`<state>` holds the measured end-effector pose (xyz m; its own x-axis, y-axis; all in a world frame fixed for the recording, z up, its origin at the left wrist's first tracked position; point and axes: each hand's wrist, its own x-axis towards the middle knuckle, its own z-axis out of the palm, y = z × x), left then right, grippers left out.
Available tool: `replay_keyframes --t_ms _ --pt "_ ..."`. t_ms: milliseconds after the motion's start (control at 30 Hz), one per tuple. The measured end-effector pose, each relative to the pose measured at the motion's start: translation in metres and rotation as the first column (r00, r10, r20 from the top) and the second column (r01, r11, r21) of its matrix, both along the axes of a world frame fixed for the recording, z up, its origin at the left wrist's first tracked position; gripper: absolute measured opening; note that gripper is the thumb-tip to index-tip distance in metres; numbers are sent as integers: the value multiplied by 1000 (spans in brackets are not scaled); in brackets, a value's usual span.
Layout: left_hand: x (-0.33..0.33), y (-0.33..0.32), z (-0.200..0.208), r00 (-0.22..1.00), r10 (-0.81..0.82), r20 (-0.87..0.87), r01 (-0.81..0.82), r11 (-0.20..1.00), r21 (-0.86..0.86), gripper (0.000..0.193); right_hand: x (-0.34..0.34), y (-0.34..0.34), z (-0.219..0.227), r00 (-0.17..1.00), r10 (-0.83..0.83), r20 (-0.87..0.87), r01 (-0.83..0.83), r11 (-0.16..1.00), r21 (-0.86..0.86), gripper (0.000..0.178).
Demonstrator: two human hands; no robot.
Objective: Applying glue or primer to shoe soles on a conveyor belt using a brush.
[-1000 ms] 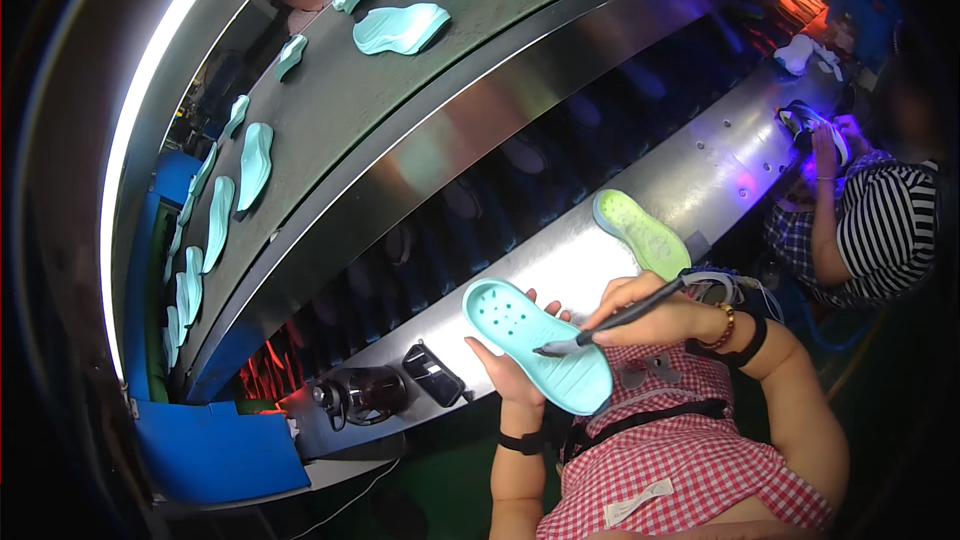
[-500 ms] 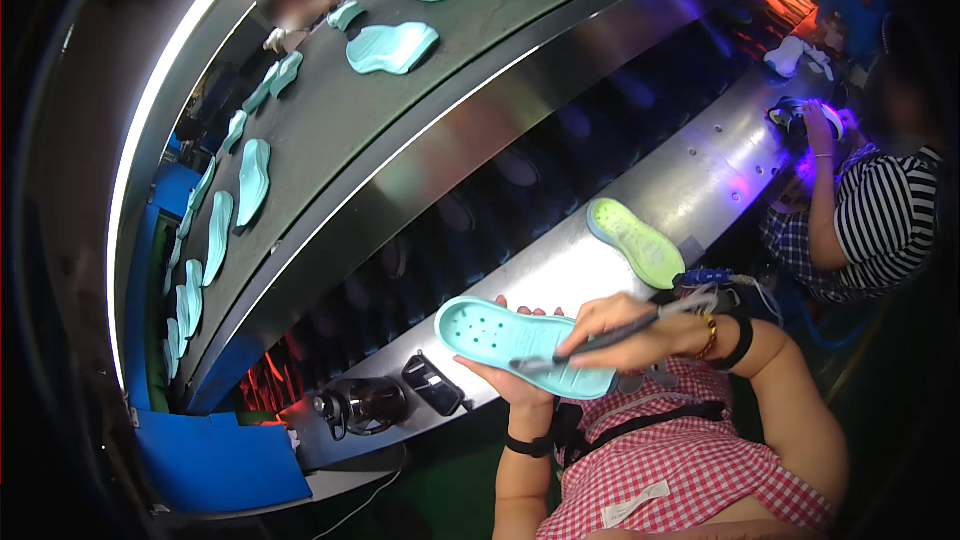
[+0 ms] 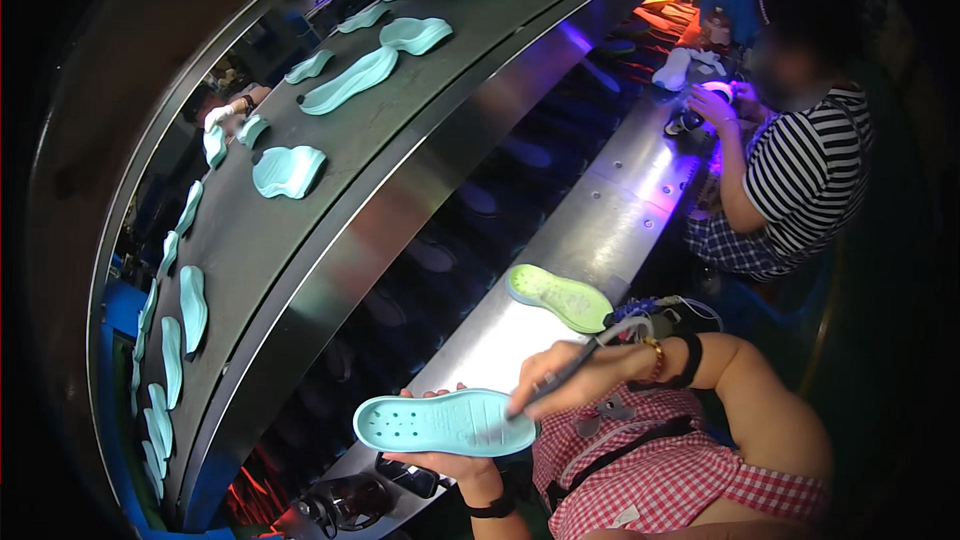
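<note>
- Left hand point(image 3: 455, 464) is gripping the turquoise sole point(image 3: 440, 422) from below, above the near edge of the metal bench point(image 3: 600, 220); steady, level support seems best.
- Dark pen-like tool point(image 3: 548, 387) points down at this sole, its tip blurred; light, even strokes probably suit.
- Green sole point(image 3: 560, 298) lies on the bench.
- Right hand point(image 3: 588, 377) closes around the tool, on the person's side of the bench; a relaxed wrist should help.

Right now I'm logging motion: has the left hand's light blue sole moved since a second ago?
Yes: the light blue sole has moved leftward against the dark phone on the metal ledge; its holed end now reaches past the phone.
</note>
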<state>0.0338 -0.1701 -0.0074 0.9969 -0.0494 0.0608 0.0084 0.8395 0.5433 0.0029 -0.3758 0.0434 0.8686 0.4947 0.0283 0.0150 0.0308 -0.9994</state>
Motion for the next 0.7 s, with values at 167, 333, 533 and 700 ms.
replay_keyframes --t_ms 167,333,533,700 --pt "6 1 8 998 -26 62 29 998 -52 79 -10 4 -22 912 186 366 -199 980 -3 24" --pt "3 5 7 997 -16 75 17 1000 -6 82 8 -9 -24 1000 -11 20 13 994 -105 22" --pt "3 9 13 983 -58 175 55 998 20 81 -3 -8 -31 981 145 130 -163 977 140 16" --pt "-8 -12 39 998 -14 -56 23 986 167 69 -3 5 -39 973 44 -226 36 941 335 17"
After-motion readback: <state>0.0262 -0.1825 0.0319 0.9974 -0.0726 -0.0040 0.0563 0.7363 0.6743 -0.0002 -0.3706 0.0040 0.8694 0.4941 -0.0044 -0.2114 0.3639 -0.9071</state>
